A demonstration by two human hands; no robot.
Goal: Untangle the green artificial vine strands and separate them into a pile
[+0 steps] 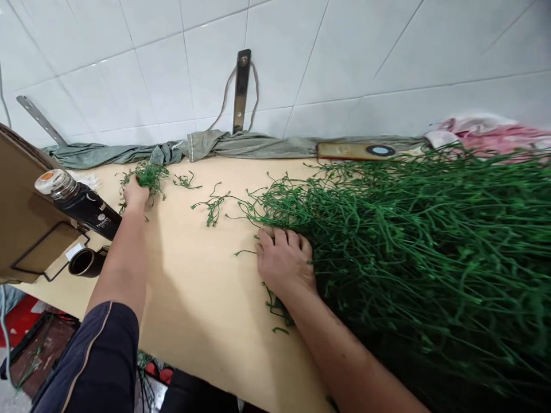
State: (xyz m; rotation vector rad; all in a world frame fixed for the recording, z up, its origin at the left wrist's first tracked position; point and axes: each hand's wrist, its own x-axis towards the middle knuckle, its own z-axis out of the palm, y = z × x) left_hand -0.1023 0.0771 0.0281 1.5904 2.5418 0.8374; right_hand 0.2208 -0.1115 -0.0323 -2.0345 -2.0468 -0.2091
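A large heap of thin green branching stems (408,229), plastic-looking, covers the right side of the pale table. My right hand (286,261) lies palm down at the heap's left edge, fingers slightly apart and bent, with the fingertips against the stems. Far to the left, my left hand (136,194) is closed around part of a small clump of green stems (150,175); its fingertips are partly hidden among them. Between the two hands, a few loose green stems (213,206) lie on the tabletop (198,275).
Left of my left arm are a black flask (88,206), a dark mug (86,263) and a cardboard box (26,212). Rolled grey cloth (258,145) runs along the tiled wall. A yellowish bar (344,152) and pink cloth (495,135) lie behind the heap.
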